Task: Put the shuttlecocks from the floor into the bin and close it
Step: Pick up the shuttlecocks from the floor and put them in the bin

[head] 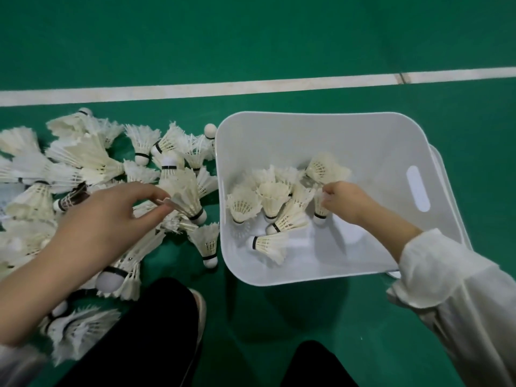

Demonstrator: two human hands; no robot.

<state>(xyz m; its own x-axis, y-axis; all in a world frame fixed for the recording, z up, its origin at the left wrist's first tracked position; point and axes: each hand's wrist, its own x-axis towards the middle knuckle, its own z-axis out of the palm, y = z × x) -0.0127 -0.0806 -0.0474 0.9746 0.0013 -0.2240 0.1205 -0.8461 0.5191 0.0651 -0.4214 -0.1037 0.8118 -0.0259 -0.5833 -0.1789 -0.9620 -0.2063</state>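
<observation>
Pinching a shuttlecock (pixel 187 196) by its feathers, the left hand (pixel 106 222) hangs just left of the bin (pixel 363 129), cork end toward the bin. The right hand (pixel 346 201) inside pinches a second shuttlecock (pixel 319 206).

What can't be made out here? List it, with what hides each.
All in the head view.
1. right hand: its knuckles hide its grip; holding a shuttlecock or not, unclear.
2. white piece, perhaps the lid: the bin covers all but a sliver.
3. floor pile: cut by the left edge, and the left hand covers part; no count possible.
</observation>
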